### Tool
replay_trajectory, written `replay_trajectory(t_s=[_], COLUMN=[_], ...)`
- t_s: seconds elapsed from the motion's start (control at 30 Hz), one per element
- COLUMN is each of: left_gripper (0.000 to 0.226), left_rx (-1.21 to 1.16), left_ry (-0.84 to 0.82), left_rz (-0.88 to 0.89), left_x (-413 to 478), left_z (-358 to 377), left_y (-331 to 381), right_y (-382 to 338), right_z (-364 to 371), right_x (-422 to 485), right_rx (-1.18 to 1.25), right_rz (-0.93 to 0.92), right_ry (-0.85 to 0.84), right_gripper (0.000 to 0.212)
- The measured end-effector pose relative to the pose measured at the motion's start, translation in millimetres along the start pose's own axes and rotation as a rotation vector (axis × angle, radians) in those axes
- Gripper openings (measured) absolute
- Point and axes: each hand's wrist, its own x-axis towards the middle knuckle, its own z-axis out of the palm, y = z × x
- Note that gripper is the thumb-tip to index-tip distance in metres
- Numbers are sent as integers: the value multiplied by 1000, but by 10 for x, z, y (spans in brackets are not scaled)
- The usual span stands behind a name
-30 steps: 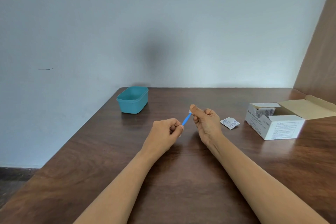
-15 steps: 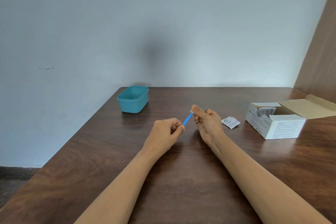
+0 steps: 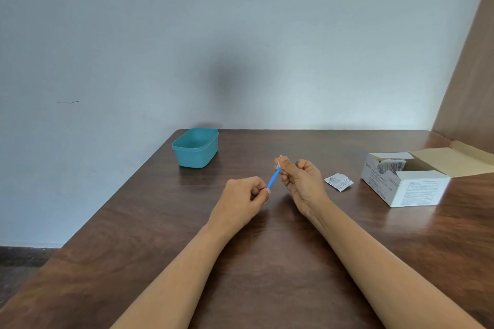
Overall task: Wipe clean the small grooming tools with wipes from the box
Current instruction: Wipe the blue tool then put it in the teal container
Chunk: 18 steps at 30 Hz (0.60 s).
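Dark wooden table [image 3: 267,262]: above its middle a slim blue plastic grooming stick [image 3: 274,178] slants from lower left to upper right. The left hand [image 3: 242,197] pinches its low end, and the right hand [image 3: 302,181] pinches a small white wipe [image 3: 279,160] round its top. Rightward lie a torn white sachet [image 3: 339,181] and an open white cardboard box [image 3: 409,189], seemingly printed "BD Alcohol Swabs". A teal plastic tub [image 3: 196,148] stands back left. Both grips match half a second ago.

blue tool [image 3: 274,179] is pinched at lower end by left grip [image 3: 242,195]; upper end is pinched through white wipe [image 3: 280,160] by right grip [image 3: 302,181]. Torn wrapper [image 3: 339,181], open box [image 3: 401,184], teal tub [image 3: 196,147] are seen on desk [image 3: 267,262].
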Motion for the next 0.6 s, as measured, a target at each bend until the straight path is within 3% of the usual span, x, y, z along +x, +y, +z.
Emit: replay_trajectory(t_s=[0.37, 0.6], left_gripper=[14, 15], left_rx=[-11, -20], left_ry=[-8, -22], left_rz=[-26, -29], left_x=[-18, -21], left_z=[-1, -6], left_y=[40, 46], right_y=[15, 43], right_z=[59, 80], right_x=[-35, -56], right_rx=[-98, -115], right_rz=[-81, -84], right_ry=[120, 0], right_gripper=[51, 40])
